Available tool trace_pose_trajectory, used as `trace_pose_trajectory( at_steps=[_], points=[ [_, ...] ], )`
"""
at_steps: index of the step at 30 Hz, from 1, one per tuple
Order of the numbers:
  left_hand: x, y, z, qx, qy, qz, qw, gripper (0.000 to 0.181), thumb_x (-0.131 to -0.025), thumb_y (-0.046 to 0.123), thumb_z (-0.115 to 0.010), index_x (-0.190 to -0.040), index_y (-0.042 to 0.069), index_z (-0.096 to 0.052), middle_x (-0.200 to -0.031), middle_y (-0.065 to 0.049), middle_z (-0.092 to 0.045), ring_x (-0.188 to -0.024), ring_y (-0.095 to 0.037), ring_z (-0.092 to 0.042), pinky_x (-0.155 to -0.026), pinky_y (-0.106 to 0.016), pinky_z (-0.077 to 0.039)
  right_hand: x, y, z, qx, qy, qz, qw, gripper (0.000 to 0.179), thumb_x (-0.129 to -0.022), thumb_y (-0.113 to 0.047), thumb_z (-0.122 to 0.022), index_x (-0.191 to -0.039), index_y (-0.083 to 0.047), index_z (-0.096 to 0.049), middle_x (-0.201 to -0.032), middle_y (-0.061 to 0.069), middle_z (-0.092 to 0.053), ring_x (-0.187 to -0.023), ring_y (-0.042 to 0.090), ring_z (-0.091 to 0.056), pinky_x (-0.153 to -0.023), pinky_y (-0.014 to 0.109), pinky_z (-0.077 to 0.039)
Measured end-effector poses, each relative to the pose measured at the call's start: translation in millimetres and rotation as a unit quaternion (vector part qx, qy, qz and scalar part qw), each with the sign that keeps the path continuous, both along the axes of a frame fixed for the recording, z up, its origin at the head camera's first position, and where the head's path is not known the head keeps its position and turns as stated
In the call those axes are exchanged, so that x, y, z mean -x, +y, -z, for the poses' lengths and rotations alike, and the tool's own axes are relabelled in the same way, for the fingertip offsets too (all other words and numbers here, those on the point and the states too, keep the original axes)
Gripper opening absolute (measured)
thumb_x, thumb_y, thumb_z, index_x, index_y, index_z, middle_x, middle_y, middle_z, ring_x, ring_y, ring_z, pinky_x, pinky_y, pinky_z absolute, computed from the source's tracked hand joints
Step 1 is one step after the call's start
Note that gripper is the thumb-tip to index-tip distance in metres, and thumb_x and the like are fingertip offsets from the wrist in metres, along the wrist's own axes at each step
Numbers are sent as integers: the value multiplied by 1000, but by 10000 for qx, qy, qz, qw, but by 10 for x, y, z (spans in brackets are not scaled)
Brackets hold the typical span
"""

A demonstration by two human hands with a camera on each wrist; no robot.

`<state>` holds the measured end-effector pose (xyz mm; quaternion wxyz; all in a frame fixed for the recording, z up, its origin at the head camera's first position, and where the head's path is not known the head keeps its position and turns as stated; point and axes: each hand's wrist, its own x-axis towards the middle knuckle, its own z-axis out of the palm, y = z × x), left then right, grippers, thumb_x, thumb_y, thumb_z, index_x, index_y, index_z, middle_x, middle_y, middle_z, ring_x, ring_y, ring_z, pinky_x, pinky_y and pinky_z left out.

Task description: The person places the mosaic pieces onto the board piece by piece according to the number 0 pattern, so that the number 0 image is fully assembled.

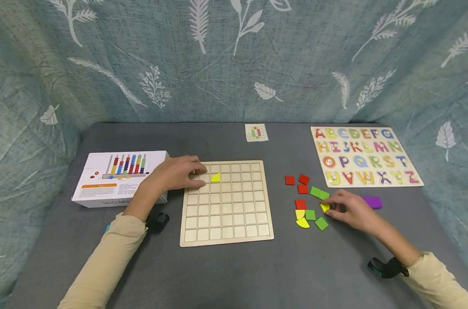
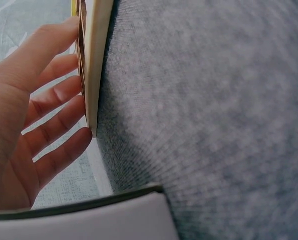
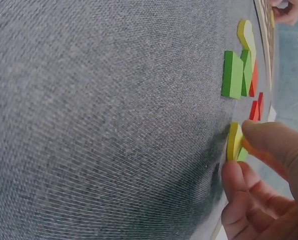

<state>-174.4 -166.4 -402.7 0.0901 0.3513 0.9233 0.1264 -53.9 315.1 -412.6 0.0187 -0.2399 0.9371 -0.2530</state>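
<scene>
My left hand (image 1: 181, 172) rests on the upper left of a wooden grid board (image 1: 227, 243), its fingers relaxed; in the left wrist view the fingertips touch the board's edge (image 2: 96, 65). A yellow quarter-round tile (image 1: 215, 177) sits in a cell near that hand's thumb. On the right, my right hand (image 1: 351, 209) pinches a yellow tile (image 3: 234, 141) between thumb and fingers, low at the table. Around it lie loose green tiles (image 1: 321, 223), red tiles (image 1: 300, 204) and two more yellow tiles, one of them a quarter-round tile (image 1: 303, 223).
A small pattern card (image 1: 256, 132) lies behind the board. The alphabet puzzle board (image 1: 366, 156) stands at the back right, with a purple block (image 1: 372, 202) in front. A white box (image 1: 119, 178) with an abacus picture is by my left forearm. A leaf-print curtain (image 1: 234, 86) hangs behind.
</scene>
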Motion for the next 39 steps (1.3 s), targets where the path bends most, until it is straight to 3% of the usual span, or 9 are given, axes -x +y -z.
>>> trace_pose_trajectory(
  at_steps=[17, 39],
  points=[
    [-1, -6, -10, -2, 55, 7, 10000, 33, -86, 39, -72, -114, 22, -71, -94, 3, -59, -79, -8, -51, -67, -27, -43, -46, -23, -4, 87, -253, 153, 9995, 21, -78, -3, -77, -98, -8, -76, -88, 0, -62, -70, -7, -49, -58, 20, -44],
    [7, -14, -15, -41, -6, 49, 10000, 33, -87, 40, -70, -114, 22, -70, -94, 4, -59, -79, -8, -50, -67, -27, -42, -20, -81, -4, -35, 122, 64, 9999, 20, -73, -7, -82, -92, -10, -76, -84, -3, -60, -68, -3, -47, -57, 18, -41]
  ],
)
